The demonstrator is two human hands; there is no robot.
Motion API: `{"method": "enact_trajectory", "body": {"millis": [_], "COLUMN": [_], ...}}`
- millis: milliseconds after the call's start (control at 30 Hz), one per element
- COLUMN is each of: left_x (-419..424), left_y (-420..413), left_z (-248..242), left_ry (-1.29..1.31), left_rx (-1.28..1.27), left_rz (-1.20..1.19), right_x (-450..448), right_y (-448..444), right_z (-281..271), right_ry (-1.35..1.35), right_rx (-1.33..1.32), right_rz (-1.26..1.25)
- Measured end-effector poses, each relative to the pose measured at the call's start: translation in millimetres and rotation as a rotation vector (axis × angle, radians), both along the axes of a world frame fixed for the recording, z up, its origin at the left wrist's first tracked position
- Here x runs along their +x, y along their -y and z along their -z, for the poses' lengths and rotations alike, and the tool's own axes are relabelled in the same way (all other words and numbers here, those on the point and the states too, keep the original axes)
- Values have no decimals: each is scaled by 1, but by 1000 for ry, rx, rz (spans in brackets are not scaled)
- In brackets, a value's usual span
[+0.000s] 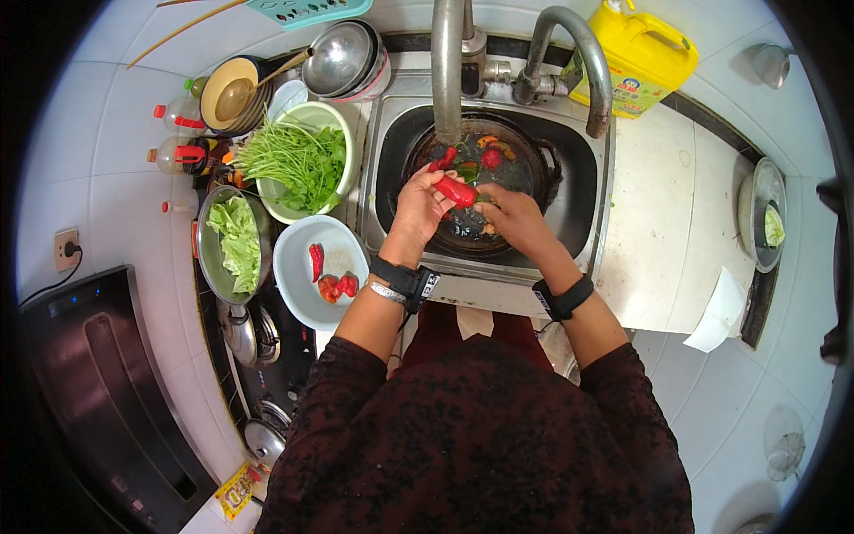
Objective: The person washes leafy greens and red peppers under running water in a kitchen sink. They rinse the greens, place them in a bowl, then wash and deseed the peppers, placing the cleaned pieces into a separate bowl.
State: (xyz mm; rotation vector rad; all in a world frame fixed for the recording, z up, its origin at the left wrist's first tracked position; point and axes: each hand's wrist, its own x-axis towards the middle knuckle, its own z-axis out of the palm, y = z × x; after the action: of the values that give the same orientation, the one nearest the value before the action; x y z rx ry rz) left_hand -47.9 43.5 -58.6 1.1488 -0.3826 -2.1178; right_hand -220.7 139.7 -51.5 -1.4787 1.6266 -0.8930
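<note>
Over the sink my left hand (420, 203) holds a red pepper (456, 191) in its fingers. My right hand (512, 215) pinches the green stem end of the same pepper. Below them a dark round pan (427, 143) of water stands in the steel sink (584, 180). Red, orange and green peppers lie in the water, among them a round red one (491, 158). Another red pepper (443, 159) shows just past my left fingertips; whether that hand touches it I cannot tell. Left of the sink, a pale blue basin (287, 267) contains several red peppers (331, 287).
A metal faucet (447, 73) hangs over the pan, with a second curved one (594, 73) to its right. Leafy greens (293, 167) fill a pale green basin (347, 153); lettuce (235, 243) lies in a steel pan. At the back right stands a yellow jug (634, 57).
</note>
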Motion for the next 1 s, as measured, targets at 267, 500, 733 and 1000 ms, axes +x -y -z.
{"method": "enact_trajectory", "body": {"millis": [267,500,733,1000], "left_x": [-13,-35,-42,-42], "left_y": [1,-7,-16,-21], "left_z": [-17,-35,-75,-113], "left_ry": [-186,6,-2,72], "left_rx": [29,-63,-96,-237], "left_rz": [-86,-160,-188,-192], "right_x": [-2,9,15,44], "right_y": [-1,-9,-17,-12], "right_z": [-24,-42,-79,-103], "right_ry": [329,376,211,166], "right_rx": [275,262,139,-16], "right_rz": [-138,-4,28,184]}}
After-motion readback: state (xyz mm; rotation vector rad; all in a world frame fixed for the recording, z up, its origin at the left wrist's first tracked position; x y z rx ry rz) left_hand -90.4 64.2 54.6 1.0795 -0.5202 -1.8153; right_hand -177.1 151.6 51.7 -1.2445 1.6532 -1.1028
